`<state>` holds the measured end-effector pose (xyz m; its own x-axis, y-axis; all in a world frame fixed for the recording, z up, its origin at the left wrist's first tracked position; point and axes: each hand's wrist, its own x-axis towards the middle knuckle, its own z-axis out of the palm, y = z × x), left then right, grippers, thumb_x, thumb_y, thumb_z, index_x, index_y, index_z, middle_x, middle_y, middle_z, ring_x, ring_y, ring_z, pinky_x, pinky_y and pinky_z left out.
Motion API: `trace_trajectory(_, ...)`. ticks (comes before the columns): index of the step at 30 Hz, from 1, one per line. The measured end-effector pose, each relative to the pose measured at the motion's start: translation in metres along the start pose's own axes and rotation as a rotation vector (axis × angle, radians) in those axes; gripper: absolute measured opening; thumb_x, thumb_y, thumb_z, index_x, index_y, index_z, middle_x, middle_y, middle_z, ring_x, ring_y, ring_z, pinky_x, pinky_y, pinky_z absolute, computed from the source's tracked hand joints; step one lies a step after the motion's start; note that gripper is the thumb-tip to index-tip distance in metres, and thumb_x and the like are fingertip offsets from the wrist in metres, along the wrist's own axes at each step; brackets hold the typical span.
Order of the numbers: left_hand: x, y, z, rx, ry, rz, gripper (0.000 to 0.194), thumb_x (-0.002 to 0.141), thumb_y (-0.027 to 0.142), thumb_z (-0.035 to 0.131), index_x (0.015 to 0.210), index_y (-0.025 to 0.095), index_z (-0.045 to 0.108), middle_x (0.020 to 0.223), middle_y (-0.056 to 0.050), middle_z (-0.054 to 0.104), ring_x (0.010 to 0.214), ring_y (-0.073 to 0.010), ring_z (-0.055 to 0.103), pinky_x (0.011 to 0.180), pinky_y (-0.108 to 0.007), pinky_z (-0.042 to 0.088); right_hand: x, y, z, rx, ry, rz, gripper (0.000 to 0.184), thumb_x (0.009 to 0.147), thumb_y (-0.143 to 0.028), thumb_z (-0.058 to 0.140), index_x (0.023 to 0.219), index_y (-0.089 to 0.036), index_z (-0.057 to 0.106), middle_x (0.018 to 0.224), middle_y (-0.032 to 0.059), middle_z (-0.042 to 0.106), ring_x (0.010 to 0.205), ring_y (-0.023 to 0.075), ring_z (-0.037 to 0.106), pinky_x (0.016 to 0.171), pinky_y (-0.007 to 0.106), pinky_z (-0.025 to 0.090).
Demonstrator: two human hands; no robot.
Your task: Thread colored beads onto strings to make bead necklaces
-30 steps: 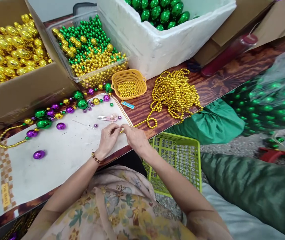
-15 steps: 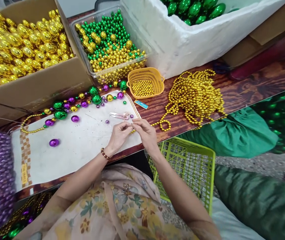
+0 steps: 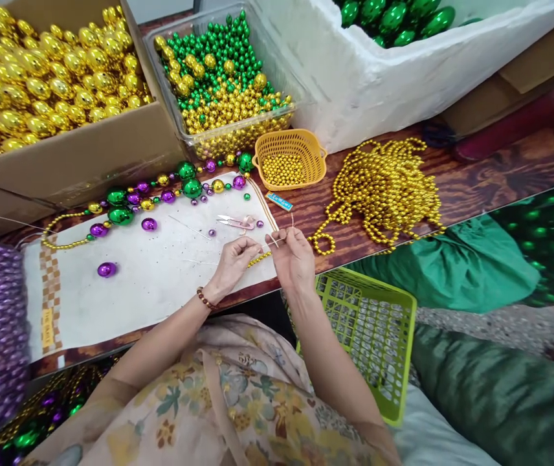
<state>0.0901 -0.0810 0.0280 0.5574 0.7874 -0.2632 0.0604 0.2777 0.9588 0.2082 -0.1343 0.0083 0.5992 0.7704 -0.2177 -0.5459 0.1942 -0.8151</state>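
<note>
Scissors [image 3: 244,225] on mat [image 3: 145,278]; beads [image 3: 283,170] in basket [image 3: 312,153], before foam box [image 3: 345,107]; bead strands [image 3: 388,191] right of basket.

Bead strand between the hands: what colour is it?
The bead strand is shiny gold, as the head view shows.

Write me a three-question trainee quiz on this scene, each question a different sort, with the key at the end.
1. Multiple choice: What colour are the small beads in the orange basket?
A) Green
B) Gold
C) Purple

2. True or false: The pink-handled scissors lie on the white mat.

3. Short answer: A thin pale thread shows between the left hand and the right hand. Which of the two is nearer the heap of gold bead strings?

Key:
1. B
2. True
3. The right hand
</note>
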Motion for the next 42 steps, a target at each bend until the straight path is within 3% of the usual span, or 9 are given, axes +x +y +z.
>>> trace_trajectory(5,-0.001,-0.005,-0.005,-0.027,-0.078,-0.023,0.037,0.078,0.052,0.072,0.073,0.016,0.064,0.050,0.008,0.034,0.049,-0.0071,0.027,0.049,-0.023,0.022,0.007,-0.003,0.000,0.115,-0.005,0.051,0.036,0.077,-0.040,0.076,0.072,-0.024,0.044,0.074,-0.0022,0.044,0.075,0.0149,0.053,0.090,0.037,0.053)
trace_trajectory(10,0.000,-0.004,-0.010,-0.100,-0.124,-0.073,0.046,0.077,0.059,0.074,0.082,0.014,0.068,0.050,0.009,0.030,0.046,-0.0053,0.021,0.046,-0.023,0.013,0.006,-0.002,-0.001,0.041,-0.018,0.038,0.033,0.076,-0.042,0.076,0.077,-0.025,0.047,0.075,-0.0021,0.048,0.075,0.0154,0.054,0.086,0.037,0.054)
trace_trajectory(14,0.001,0.003,-0.008,-0.044,-0.143,-0.053,0.051,0.077,0.064,0.072,0.087,0.014,0.075,0.049,0.007,0.033,0.047,-0.0062,0.024,0.047,-0.023,0.018,0.002,-0.002,-0.001,-0.047,-0.053,-0.031,0.030,0.079,-0.043,0.074,0.081,-0.025,0.050,0.074,-0.0033,0.050,0.074,0.0140,0.056,0.084,0.033,0.053)
trace_trajectory(19,-0.003,0.012,-0.007,0.015,-0.216,0.005,0.041,0.071,0.055,0.081,0.075,0.015,0.076,0.065,-0.001,0.063,0.057,-0.0086,0.045,0.055,-0.023,0.034,0.001,-0.002,0.001,0.026,-0.074,-0.001,0.028,0.081,-0.040,0.073,0.081,-0.026,0.050,0.071,-0.0042,0.048,0.071,0.0136,0.056,0.085,0.035,0.055)
trace_trajectory(22,-0.004,0.013,-0.016,-0.015,-0.231,-0.037,0.038,0.072,0.052,0.081,0.076,0.015,0.075,0.055,0.003,0.053,0.049,-0.0056,0.034,0.049,-0.023,0.028,0.005,-0.003,-0.001,0.077,-0.118,0.057,0.028,0.079,-0.040,0.077,0.079,-0.025,0.053,0.073,-0.0040,0.052,0.074,0.0134,0.058,0.088,0.036,0.054)
trace_trajectory(25,-0.006,0.013,-0.028,-0.172,-0.137,-0.072,0.035,0.075,0.050,0.080,0.077,0.016,0.068,0.048,0.008,0.037,0.043,-0.0047,0.029,0.045,-0.021,0.025,0.006,-0.003,-0.009,-0.171,-0.189,0.045,0.027,0.082,-0.047,0.074,0.083,-0.024,0.061,0.081,-0.0011,0.063,0.081,0.0157,0.063,0.090,0.037,0.052)
trace_trajectory(29,-0.013,0.018,-0.040,-0.356,-0.036,-0.058,0.034,0.075,0.044,0.080,0.079,0.018,0.059,0.067,0.003,0.057,0.059,-0.0088,0.057,0.060,-0.023,0.047,-0.001,0.002,-0.021,-0.925,-0.461,-0.212,0.029,0.090,-0.048,0.067,0.101,-0.022,0.068,0.105,0.0076,0.072,0.103,0.0247,0.064,0.097,0.043,0.044)
trace_trajectory(33,-0.024,0.028,-0.053,-0.449,0.050,-0.029,0.030,0.076,0.038,0.081,0.080,0.018,0.059,0.076,0.001,0.061,0.068,-0.0106,0.062,0.069,-0.026,0.052,-0.007,0.009,-0.030,-1.498,-0.607,-0.417,0.027,0.095,-0.031,0.064,0.118,-0.018,0.066,0.118,0.0135,0.071,0.112,0.0298,0.058,0.099,0.046,0.036)
trace_trajectory(42,-0.025,0.030,-0.090,-0.379,0.197,0.123,0.021,0.079,0.034,0.079,0.083,0.017,0.066,0.056,0.009,0.035,0.051,-0.0059,0.037,0.068,-0.026,0.049,0.001,0.014,-0.039,-1.732,-0.672,-0.514,0.022,0.103,-0.028,0.050,0.110,-0.019,0.069,0.101,0.0088,0.072,0.098,0.0247,0.061,0.088,0.037,0.034)
